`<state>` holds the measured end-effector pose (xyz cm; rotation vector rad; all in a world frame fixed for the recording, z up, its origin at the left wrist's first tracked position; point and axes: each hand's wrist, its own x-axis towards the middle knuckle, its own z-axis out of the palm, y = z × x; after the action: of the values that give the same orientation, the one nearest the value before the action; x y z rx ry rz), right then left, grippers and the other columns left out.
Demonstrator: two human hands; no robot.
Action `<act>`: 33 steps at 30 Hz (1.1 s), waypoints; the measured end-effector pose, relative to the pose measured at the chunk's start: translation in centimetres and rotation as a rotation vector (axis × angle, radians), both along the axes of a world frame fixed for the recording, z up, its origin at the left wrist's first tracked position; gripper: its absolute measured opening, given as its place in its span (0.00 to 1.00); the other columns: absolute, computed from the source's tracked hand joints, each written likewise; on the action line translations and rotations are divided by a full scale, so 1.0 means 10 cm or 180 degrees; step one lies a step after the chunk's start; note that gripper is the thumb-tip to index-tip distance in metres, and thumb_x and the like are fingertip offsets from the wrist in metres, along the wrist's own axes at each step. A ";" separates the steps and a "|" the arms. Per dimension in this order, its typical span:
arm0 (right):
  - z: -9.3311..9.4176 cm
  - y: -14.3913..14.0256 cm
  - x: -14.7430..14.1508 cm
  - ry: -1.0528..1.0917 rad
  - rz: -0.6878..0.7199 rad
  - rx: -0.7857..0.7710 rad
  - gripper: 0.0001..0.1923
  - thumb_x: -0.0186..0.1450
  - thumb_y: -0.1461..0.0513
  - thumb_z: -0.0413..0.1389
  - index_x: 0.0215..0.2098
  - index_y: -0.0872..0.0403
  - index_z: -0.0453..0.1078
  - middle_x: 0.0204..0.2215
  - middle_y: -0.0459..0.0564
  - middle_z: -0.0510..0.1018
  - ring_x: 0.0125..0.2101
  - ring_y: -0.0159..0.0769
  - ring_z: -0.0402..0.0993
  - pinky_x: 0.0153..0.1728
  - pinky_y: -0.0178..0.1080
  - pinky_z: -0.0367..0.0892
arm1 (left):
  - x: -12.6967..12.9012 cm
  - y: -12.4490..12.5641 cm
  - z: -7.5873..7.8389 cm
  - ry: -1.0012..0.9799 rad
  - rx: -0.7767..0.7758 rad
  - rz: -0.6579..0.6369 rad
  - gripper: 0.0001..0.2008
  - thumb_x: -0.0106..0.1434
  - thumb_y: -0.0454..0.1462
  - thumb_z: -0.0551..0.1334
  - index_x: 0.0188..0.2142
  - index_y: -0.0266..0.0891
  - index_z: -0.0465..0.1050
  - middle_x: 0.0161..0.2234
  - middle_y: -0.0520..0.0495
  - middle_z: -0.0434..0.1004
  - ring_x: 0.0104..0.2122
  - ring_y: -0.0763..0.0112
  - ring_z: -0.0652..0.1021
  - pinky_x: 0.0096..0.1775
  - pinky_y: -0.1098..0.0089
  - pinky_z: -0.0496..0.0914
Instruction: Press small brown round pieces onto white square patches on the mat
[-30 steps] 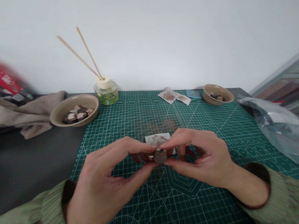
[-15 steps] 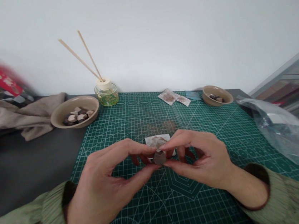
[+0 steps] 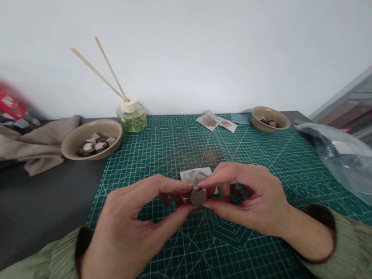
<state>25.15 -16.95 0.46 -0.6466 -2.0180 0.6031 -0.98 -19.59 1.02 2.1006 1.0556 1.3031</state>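
Note:
A small dark brown piece (image 3: pixel 198 196) is pinched between the fingertips of both my hands above a green cutting mat (image 3: pixel 193 264). My left hand (image 3: pixel 133 235) grips it from the left with thumb and forefinger. My right hand (image 3: pixel 250 201) grips it from the right the same way. Just behind the piece a white square of paper with brown smears (image 3: pixel 197 175) lies on the mat, partly hidden by my fingers.
A tan bowl (image 3: pixel 72 145) with several dark and pale pieces sits at the mat's back left, by a reed diffuser jar (image 3: pixel 132 116). A smaller bowl (image 3: pixel 269 118) and smeared papers (image 3: pixel 215 121) lie at the back. Beige cloth (image 3: pixel 28 146) left, plastic bag (image 3: pixel 356 160) right.
Both hands stay pinched on the small piece in nearly the same place; only the view has shifted slightly.

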 end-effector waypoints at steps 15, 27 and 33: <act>0.07 -0.01 -0.03 -0.0101 0.0011 -0.0464 0.08 0.74 0.67 0.73 0.51 0.53 0.87 0.25 0.40 0.85 0.22 0.26 0.79 0.26 0.27 0.73 | 0.00 0.03 -0.01 0.0073 0.0145 -0.0057 0.07 0.76 0.34 0.75 0.49 0.49 0.86 0.48 0.51 0.93 0.44 0.68 0.93 0.49 0.72 0.89; 0.02 -0.02 -0.04 0.0556 0.0573 -0.2598 0.17 0.75 0.62 0.77 0.58 0.52 0.80 0.44 0.50 0.94 0.26 0.30 0.90 0.28 0.27 0.77 | -0.01 0.02 0.00 0.0259 0.0341 -0.0245 0.10 0.78 0.30 0.73 0.54 0.46 0.87 0.49 0.49 0.93 0.46 0.73 0.92 0.50 0.78 0.86; -0.01 -0.01 -0.03 0.0546 0.0698 -0.2399 0.11 0.83 0.59 0.69 0.61 0.52 0.79 0.48 0.54 0.94 0.27 0.30 0.90 0.29 0.30 0.81 | 0.00 0.01 -0.01 0.0175 0.0261 -0.0173 0.11 0.79 0.32 0.73 0.56 0.50 0.85 0.48 0.52 0.93 0.45 0.71 0.92 0.48 0.74 0.87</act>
<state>24.87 -17.06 0.40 -0.7704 -1.6805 1.5307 -1.03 -19.51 0.90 2.2217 0.9754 1.2896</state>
